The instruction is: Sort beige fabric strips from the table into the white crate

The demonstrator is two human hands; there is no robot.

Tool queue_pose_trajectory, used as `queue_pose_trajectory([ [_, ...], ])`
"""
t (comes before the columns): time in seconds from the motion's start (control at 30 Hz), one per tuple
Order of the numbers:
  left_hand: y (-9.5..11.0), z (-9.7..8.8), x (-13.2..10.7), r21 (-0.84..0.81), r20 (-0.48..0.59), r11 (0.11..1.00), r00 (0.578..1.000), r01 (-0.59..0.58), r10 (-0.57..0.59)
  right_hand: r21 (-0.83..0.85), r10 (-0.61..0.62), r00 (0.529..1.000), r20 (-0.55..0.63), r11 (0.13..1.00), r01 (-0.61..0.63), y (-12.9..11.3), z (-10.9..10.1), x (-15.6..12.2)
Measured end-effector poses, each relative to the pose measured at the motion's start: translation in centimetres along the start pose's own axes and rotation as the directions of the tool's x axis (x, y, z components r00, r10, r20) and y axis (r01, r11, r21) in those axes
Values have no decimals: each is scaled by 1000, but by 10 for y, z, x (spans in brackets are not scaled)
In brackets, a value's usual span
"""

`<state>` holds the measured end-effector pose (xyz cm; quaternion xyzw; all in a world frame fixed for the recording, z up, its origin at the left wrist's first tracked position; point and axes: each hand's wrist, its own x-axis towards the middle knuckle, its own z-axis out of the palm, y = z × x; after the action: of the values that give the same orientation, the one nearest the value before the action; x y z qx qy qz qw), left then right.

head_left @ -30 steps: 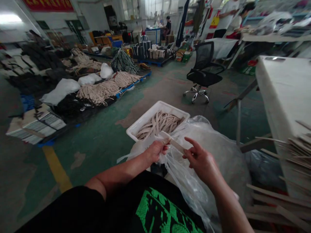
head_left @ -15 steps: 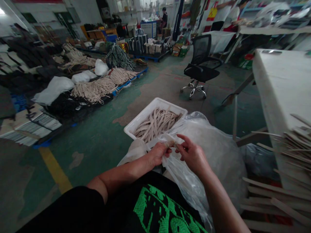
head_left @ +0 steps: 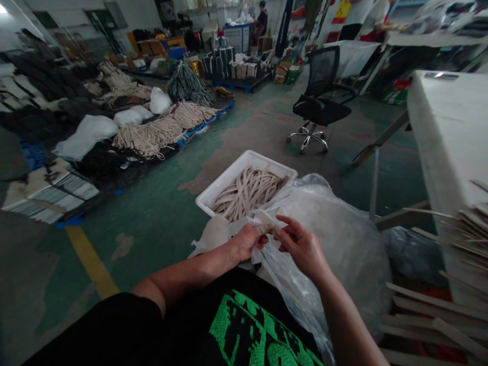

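Observation:
My left hand (head_left: 246, 241) is closed around one end of a flat beige strap piece (head_left: 265, 222) held over my lap. My right hand (head_left: 301, 246) pinches the same piece from the right, fingers pressed together, the two hands almost touching. Just beyond them a white plastic tray (head_left: 219, 188) sits on the floor, filled with several beige straps (head_left: 247, 190). A large clear plastic bag (head_left: 339, 239) lies under and to the right of my hands.
A white table (head_left: 446, 132) stands at the right, with stacked flat strips (head_left: 438, 305) along its near edge. A black office chair (head_left: 318, 104) stands ahead. Pallets with bundles of cord and white bags (head_left: 152, 132) fill the left floor. People work far back.
My right hand has moved left and closed in on the strap piece, meeting the left hand. Its fingers, spread a second ago, are now pinched. The view has shifted slightly.

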<state>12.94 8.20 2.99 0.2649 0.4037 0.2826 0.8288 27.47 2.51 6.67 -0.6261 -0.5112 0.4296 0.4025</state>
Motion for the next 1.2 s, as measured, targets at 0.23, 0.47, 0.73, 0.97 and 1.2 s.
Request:
queue_pose_trajectory([
  [0.23, 1, -45, -18, 114, -4, 994, 1000, 2, -2, 268, 88, 995, -49, 961, -72, -23, -15, 11],
  [0.47, 15, -109, -20, -97, -258, 995, 965, 16, -41, 257, -40, 994, -103, 964, 65, -49, -33, 78],
  [0.73, 45, -113, -7, -123, -288, 990, 957, -71, 33, 329, -227, 912, -342, 880, 342, -85, -58, 141],
  [0.97, 50, -80, 24, -306, -27, 950, 997, 57, -68, 281, -164, 927, -338, 922, 266, -38, -4, 105],
  [1.2, 17, -64, 45, -285, 43, 908, 950, 307, -308, 314, 55, 998, 10, 948, -55, 20, 45, 34],
])
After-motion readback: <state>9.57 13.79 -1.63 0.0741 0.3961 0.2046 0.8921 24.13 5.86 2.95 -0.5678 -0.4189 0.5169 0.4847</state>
